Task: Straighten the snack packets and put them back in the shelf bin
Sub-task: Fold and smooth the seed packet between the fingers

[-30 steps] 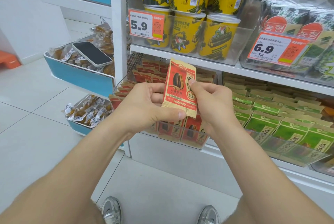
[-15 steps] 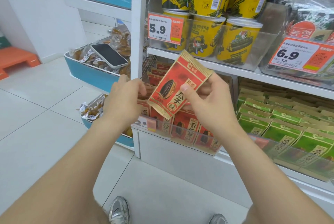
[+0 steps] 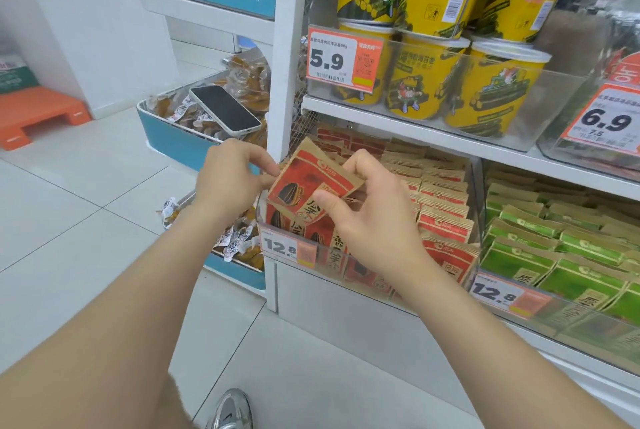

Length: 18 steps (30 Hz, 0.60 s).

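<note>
My right hand grips a red sunflower-seed packet, thumb on its printed front, and my left hand pinches its left edge. The packet tilts over the front left corner of the clear bin (its price tag reads 12.8), above other red packets. The tag on the shelf above, by the yellow tubs, reads 5.9.

A phone lies screen-up on wrapped snacks in the blue bin left of the shelving. Yellow tubs are stacked up top behind a 5.9 tag. Green packets fill the right-hand bin, and an orange stool sits on the floor.
</note>
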Tool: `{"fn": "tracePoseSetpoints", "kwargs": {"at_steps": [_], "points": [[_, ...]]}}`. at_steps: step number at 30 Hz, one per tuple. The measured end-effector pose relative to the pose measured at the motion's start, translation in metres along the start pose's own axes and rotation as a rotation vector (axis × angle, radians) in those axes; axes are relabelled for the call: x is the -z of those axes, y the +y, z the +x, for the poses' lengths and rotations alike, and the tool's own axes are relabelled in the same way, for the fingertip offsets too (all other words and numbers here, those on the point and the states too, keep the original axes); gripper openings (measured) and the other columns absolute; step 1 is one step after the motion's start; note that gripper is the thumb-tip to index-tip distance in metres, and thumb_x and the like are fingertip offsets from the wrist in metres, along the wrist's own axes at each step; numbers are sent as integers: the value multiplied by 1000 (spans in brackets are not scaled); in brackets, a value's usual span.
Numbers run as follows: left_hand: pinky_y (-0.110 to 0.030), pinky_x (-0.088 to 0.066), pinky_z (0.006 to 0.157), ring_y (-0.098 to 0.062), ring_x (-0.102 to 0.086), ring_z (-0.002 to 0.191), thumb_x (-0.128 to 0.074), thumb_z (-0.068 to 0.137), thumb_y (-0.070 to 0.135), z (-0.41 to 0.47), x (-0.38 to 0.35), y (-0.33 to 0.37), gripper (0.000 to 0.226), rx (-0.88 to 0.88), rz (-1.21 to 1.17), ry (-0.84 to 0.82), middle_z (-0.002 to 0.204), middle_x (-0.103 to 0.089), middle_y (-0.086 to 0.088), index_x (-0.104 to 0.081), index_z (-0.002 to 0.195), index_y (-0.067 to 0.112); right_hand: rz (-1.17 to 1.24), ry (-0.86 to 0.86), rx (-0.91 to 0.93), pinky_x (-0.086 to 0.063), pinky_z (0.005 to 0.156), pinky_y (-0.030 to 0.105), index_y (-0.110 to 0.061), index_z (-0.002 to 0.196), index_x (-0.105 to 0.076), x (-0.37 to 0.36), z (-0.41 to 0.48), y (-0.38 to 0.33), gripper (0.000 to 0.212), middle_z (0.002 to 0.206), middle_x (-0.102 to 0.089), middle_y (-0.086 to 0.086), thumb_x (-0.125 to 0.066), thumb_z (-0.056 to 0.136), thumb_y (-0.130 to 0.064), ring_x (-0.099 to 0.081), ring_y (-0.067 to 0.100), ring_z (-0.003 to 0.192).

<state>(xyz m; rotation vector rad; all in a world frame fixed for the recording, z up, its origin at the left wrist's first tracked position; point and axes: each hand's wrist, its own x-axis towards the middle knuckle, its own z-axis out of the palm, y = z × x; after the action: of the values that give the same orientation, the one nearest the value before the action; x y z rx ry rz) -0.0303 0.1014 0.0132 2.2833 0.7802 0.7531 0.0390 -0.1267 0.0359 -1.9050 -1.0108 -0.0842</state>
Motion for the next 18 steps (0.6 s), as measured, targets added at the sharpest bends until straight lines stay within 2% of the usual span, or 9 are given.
{"fn": "tracePoseSetpoints", "kwargs": {"at_steps": [2, 4, 6, 9, 11, 13, 16, 18], "points": [[-39, -54, 83, -12, -62, 87, -91, 88, 26, 2, 1, -7, 20, -15, 47, -37, 86, -72, 18, -81, 76, 39, -119, -35, 43, -46, 83, 40, -33, 86, -53, -9, 4, 2, 31, 83, -66, -17, -83, 92, -37, -61, 11, 83], [-43, -57, 87, -17, -64, 92, -86, 94, 24, 1, 0, -9, 19, -47, 73, -104, 94, -75, 15, -84, 84, 40, -296, -33, 136, -47, 83, 40, -30, 92, -60, -19, 6, 3, 27, 91, -62, -17, -83, 91, -43, -57, 15, 96], [-47, -61, 90, -27, -68, 99, -73, 101, 12, -2, 1, -8, 33, -57, 105, -144, 105, -79, 7, -84, 88, 40, -418, -2, 209, -43, 93, 43, -27, 98, -67, -30, 9, 6, 26, 103, -65, -12, -83, 90, -47, -50, 18, 111], [-42, -60, 91, -29, -68, 104, -42, 99, -7, -8, 6, 2, 57, 1, 98, -183, 104, -80, 2, -86, 96, 29, -550, -60, 136, -35, 105, 45, -25, 112, -74, -37, 15, 7, 36, 127, -61, -4, -80, 90, -53, -43, 24, 123], [-37, -58, 90, -22, -67, 102, -36, 91, -10, -14, 10, 14, 60, 108, -29, -171, 98, -78, 5, -85, 86, 25, -656, -144, 135, -34, 109, 49, -25, 114, -73, -39, 17, 8, 37, 135, -54, 4, -73, 94, -56, -41, 31, 127], [-40, -61, 92, -15, -67, 95, -41, 92, 4, -18, 10, 24, 52, 249, -221, -118, 93, -77, 9, -86, 77, 24, -777, -228, 184, -33, 110, 56, -26, 115, -73, -41, 15, 10, 34, 140, -50, 12, -62, 99, -54, -40, 37, 130], [-45, -61, 93, -21, -73, 93, -46, 90, 47, -23, 12, 37, 47, 332, -289, -147, 96, -81, 4, -87, 83, 23, -879, -317, 209, -30, 112, 62, -25, 113, -73, -41, 13, 4, 39, 145, -47, 22, -46, 94, -45, -40, 43, 131], [-43, -62, 88, -22, -74, 92, -58, 93, 46, -26, 11, 39, 39, 256, -185, -175, 94, -81, -3, -85, 91, 17, -900, -356, 227, -28, 113, 64, -24, 119, -71, -39, 12, 2, 42, 150, -43, 25, -45, 91, -40, -37, 45, 136]]}}
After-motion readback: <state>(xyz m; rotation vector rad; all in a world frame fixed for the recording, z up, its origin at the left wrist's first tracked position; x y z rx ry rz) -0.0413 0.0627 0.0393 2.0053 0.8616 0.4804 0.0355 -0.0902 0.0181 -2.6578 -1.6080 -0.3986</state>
